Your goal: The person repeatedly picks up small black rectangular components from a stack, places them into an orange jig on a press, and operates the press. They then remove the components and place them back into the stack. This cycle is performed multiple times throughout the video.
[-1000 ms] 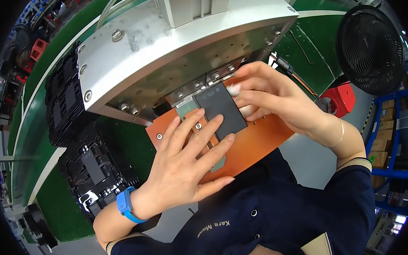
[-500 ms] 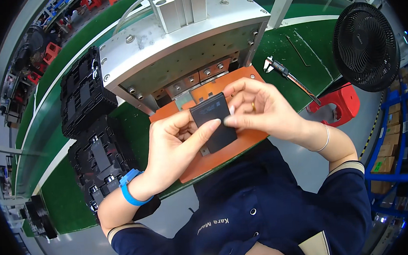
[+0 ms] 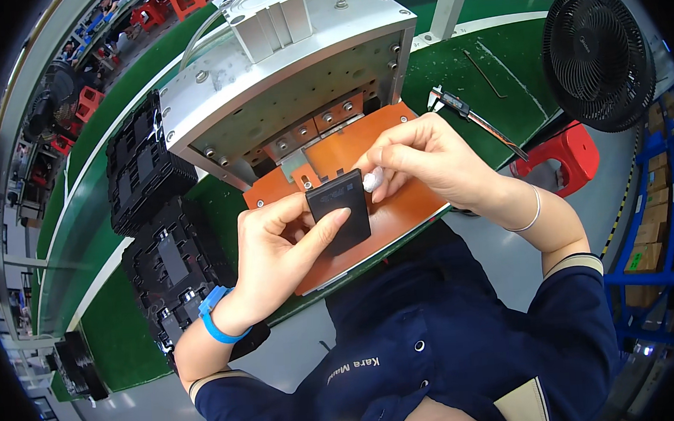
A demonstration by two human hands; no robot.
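Note:
My left hand grips a flat black rectangular battery-like block, thumb across its face and fingers behind it. The block stands tilted above the orange plate of a metal press. At the block's right edge, my right hand pinches a small white wad, perhaps cotton or tissue. The wad is right up against that edge; whether it touches I cannot tell. Part of the left fingers is hidden behind the block.
The silver press rises just beyond my hands. Black moulded trays lie on the green bench at the left. A caliper and a hex key lie at the right, near a black fan and a red stool.
The right hand has drawn back from the block's face to its right edge, and the white wad now shows. My left hand still holds the block; the view has shifted slightly.

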